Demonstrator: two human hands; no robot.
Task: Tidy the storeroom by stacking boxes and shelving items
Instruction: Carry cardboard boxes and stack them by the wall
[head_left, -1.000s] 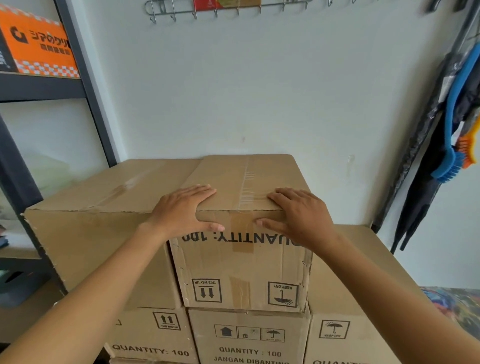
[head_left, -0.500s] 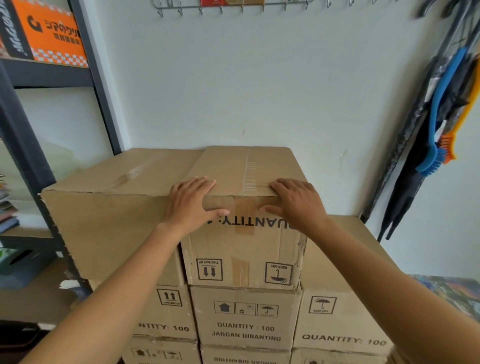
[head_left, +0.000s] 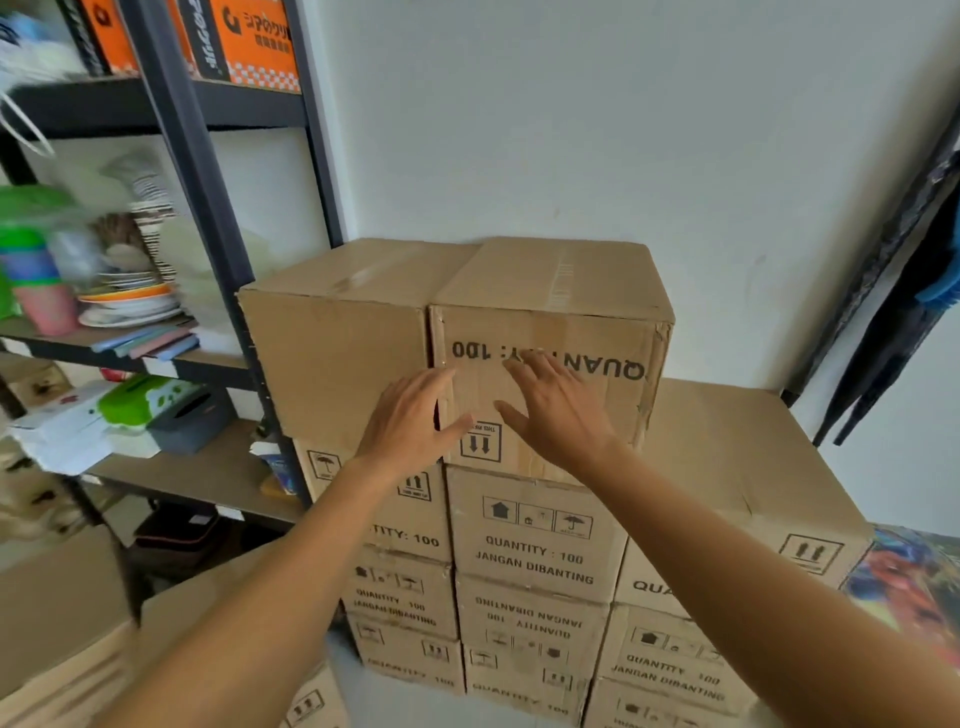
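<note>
- Your left hand (head_left: 410, 423) is relaxed and empty, fingers straight. It lies over the seam where the upside-down box (head_left: 550, 280) meets the neighbour box (head_left: 337, 353) touching its left side.
- Your right hand (head_left: 558, 413) is just as slack and holds nothing. Its fingers fan out in front of the upside-down box's printed face, hiding part of the inverted "QUANTITY: 100".
- You cannot tell whether either palm actually touches the cardboard.
- The upside-down box sits on top of the stacked boxes (head_left: 535, 540), close to the white wall, its arrows pointing down.
- Right of the upside-down box and one tier down, a lower box (head_left: 727, 452) shows its bare top.
- Left of the upside-down box stands a dark metal rack (head_left: 208, 208) holding plates (head_left: 130, 304) and a green tissue holder (head_left: 150, 400), with orange cartons (head_left: 260, 41) on a higher shelf.
- Far right of the upside-down box are dark umbrellas (head_left: 883, 338) by the wall.
</note>
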